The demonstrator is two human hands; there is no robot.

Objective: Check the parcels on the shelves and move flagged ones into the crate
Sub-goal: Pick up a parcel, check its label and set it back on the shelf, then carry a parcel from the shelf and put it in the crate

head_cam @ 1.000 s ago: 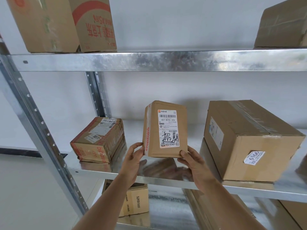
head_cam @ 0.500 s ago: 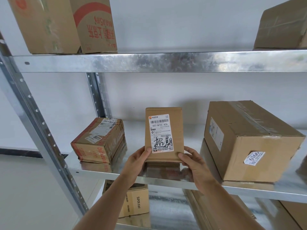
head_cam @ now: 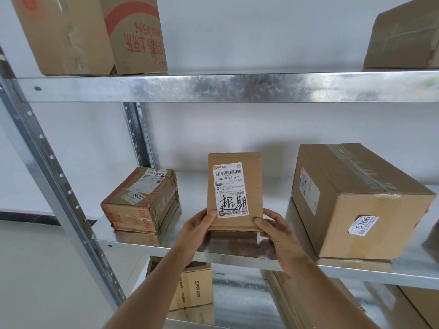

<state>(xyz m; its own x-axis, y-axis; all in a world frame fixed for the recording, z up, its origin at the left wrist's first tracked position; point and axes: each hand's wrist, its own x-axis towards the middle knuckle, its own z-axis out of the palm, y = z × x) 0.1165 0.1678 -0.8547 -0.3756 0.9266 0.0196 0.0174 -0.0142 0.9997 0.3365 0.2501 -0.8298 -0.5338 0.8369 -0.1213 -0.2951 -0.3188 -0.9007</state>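
Observation:
A small brown parcel (head_cam: pixel 234 224) stands upright on the middle metal shelf (head_cam: pixel 166 245). Its white label faces me, with a barcode, "507-N705 A26" and large black handwritten characters. My left hand (head_cam: pixel 197 229) holds its lower left corner, thumb on the front. My right hand (head_cam: pixel 275 231) holds its lower right corner the same way. No crate is in view.
On the same shelf a taped box (head_cam: pixel 140 200) marked 8077 sits to the left and a large box (head_cam: pixel 356 200) with a 6166 sticker to the right. The top shelf carries boxes (head_cam: pixel 95 34) at left and another box (head_cam: pixel 403 36) at right. More boxes (head_cam: pixel 192 286) sit below.
The small parcel was turned from an angled pose to face me squarely and came down to stand on the shelf. Both hands slid to its lower corners.

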